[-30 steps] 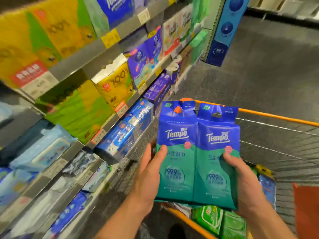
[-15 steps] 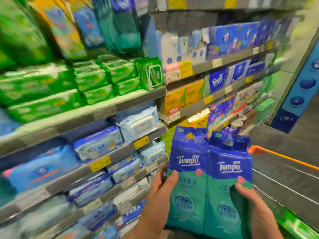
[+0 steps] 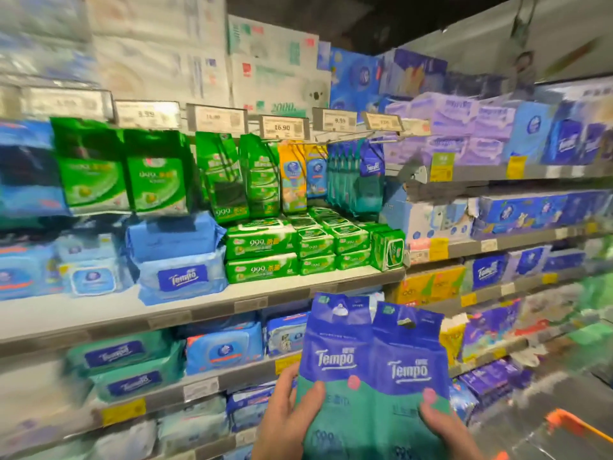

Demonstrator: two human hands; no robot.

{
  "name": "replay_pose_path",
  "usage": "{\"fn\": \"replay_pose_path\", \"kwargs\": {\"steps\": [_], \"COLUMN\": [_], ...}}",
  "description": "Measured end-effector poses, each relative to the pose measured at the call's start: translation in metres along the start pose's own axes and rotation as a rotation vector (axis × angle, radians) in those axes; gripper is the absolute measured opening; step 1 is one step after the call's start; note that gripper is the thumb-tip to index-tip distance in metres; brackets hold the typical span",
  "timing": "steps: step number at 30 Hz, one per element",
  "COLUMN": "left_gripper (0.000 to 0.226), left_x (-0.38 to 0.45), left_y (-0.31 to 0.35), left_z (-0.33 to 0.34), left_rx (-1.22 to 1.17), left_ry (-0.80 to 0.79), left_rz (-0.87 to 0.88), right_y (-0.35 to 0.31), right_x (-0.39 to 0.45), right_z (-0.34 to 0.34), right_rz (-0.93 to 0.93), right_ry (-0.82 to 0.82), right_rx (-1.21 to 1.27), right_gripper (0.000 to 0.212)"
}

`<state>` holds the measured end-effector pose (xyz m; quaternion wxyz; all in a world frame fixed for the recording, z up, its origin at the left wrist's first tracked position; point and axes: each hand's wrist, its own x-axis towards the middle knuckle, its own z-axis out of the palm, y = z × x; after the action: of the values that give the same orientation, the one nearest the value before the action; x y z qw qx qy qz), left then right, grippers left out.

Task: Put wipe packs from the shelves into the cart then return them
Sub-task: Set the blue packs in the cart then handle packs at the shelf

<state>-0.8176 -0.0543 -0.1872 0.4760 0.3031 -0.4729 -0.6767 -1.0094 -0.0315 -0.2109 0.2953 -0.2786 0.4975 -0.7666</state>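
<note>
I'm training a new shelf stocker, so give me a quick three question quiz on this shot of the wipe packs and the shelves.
1. True or false: the two blue and green Tempo packs are held side by side, one in each of the hands.
2. Multiple choice: the matching hanging Tempo packs hang where? A) below the orange cart rim B) on a hook right of the hanging yellow pack C) left of the hanging green packs
3. Fill in: the flat green packs on the shelf are stacked ___ layers high.

Key: 1 true: left hand, right hand. 2 B. 3 two.
</note>
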Motion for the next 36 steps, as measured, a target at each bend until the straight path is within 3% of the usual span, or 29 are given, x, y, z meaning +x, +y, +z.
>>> {"fn": "replay_pose_path", "kwargs": {"steps": [1,2,3,4,5,6,8,9,15,18,22,26,27,30,33,36], "left_gripper": [0.048,0.053,0.062,0.073,0.081,0.083,0.077,0.075,0.09,0.1,0.069,0.093,0.093,0.061,0.05,0.053], "left_x": [-0.002,-0.005,-0.01,-0.01,-0.01,-0.012,-0.013,-0.012,0.005,0.025,0.061,0.103,0.113,0.14,0.168,0.2], "left_y": [0.001,0.002,0.007,0.006,0.007,0.008,0.013,0.015,0.021,0.018,0.02,0.022,0.023,0.034,0.04,0.046], "left_z": [-0.009,-0.013,-0.017,-0.022,-0.026,-0.028,-0.033,-0.034,-0.032,-0.027,-0.015,-0.002,0.0,0.009,0.022,0.038], "left_rx": [0.031,0.039,0.068,0.108,0.12,0.123,0.104,0.082,0.082,0.093,0.065,0.093,0.094,0.08,0.118,0.128], "left_ry": [0.029,0.042,0.025,0.026,0.047,0.062,0.073,0.068,0.043,0.032,0.012,0.075,0.081,0.101,0.134,0.17], "left_rz": [0.019,0.052,0.072,0.094,0.087,0.092,0.091,0.088,0.09,0.089,0.062,0.125,0.128,0.131,0.175,0.216], "right_y": [-0.021,-0.026,-0.041,-0.049,-0.046,-0.029,-0.012,-0.021,-0.035,-0.045,-0.048,-0.044,-0.047,-0.058,-0.07,-0.08], "right_x": [-0.005,0.0,-0.005,-0.016,-0.024,-0.014,0.0,-0.009,-0.01,0.004,0.042,0.083,0.092,0.126,0.166,0.204], "right_z": [0.02,0.032,0.048,0.055,0.057,0.041,0.029,0.032,0.044,0.042,0.04,0.053,0.056,0.069,0.08,0.088], "right_rz": [0.023,0.05,0.066,0.099,0.115,0.167,0.439,0.478,0.422,0.334,0.393,0.377,0.357,0.274,0.205,0.209], "right_ry": [0.116,0.251,0.287,0.273,0.152,0.029,0.085,0.003,-0.138,-0.129,-0.241,-0.266,-0.3,-0.4,-0.455,-0.518], "right_rx": [-0.108,-0.02,0.134,0.046,-0.135,-0.147,-0.095,-0.18,-0.318,-0.368,-0.243,-0.106,-0.064,0.02,-0.024,0.022], "right_gripper": [0.148,0.119,0.08,0.052,0.042,0.041,0.043,0.042,0.011,0.025,0.035,0.02,0.024,0.044,0.057,0.062]}}
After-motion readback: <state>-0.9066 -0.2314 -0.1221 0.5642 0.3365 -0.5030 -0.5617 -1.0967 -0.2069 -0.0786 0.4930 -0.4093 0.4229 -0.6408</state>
